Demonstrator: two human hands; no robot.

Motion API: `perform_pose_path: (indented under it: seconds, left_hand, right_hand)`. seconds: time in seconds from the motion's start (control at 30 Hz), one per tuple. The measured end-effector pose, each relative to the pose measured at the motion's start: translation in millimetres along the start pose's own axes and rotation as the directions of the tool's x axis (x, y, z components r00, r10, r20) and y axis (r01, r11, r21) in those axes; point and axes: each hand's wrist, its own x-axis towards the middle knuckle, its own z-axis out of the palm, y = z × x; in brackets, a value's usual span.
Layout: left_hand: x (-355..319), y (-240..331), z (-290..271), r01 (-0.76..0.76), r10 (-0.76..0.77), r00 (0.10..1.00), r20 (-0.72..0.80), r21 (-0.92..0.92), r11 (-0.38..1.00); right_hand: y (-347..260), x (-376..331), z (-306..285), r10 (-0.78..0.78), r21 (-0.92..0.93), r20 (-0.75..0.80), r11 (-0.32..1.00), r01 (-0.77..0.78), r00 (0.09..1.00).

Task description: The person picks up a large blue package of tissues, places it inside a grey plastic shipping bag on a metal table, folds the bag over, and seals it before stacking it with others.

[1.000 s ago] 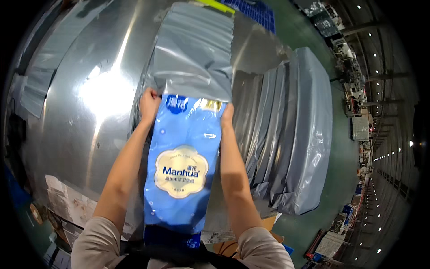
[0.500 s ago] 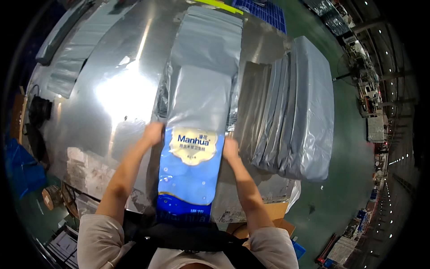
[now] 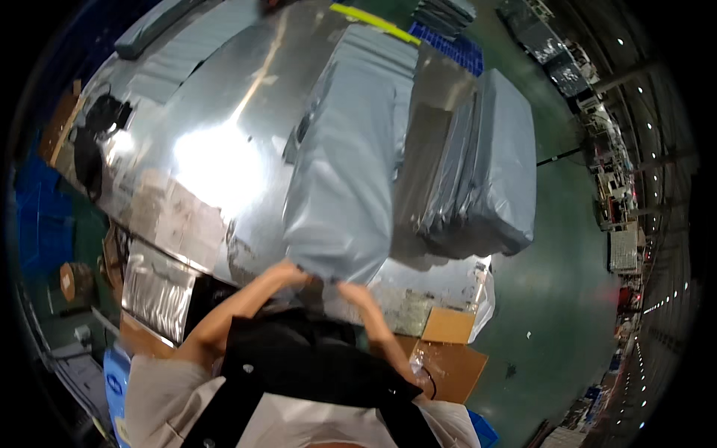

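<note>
A long grey plastic mailing bag (image 3: 340,187) lies on the metal table, its near end at the table's front edge. It looks filled and smooth on top. My left hand (image 3: 290,274) is closed on the left part of that near end. Beside it, a little to the right, my right hand (image 3: 354,292) pinches the same end; its fingers are slightly blurred. Beneath the bag, more flat grey bags (image 3: 405,112) show at the far end and right side. No blue printed surface shows on the bag between my hands.
Several full grey bags (image 3: 504,164) lean in a row on the right. Other grey bags (image 3: 166,75) lie far left, near a black device (image 3: 108,113). Yellow tape (image 3: 373,22) marks the far edge. Cardboard (image 3: 452,366) sits below the table at right, a blue pack (image 3: 116,384) at lower left.
The blue printed pack has gone from view; grey plastic now covers its place. Both hands have come nearer my body and closer together, onto the bag's near end. The view has shifted.
</note>
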Motion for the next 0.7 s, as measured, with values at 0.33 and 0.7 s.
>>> perform_pose_path:
  seconds: [0.33, 0.7]
  left_hand:
    - [-49, -141, -20, 0.284, -0.112, 0.919, -0.378, 0.438, 0.853]
    - [-52, -109, -15, 0.428, -0.085, 0.818, -0.569, 0.503, 0.751]
  right_hand:
    - [111, 7, 7, 0.011, -0.301, -0.143, 0.952, -0.054, 0.99]
    - [-29, 31, 64, -0.112, -0.365, 0.016, 0.925, 0.11, 0.994]
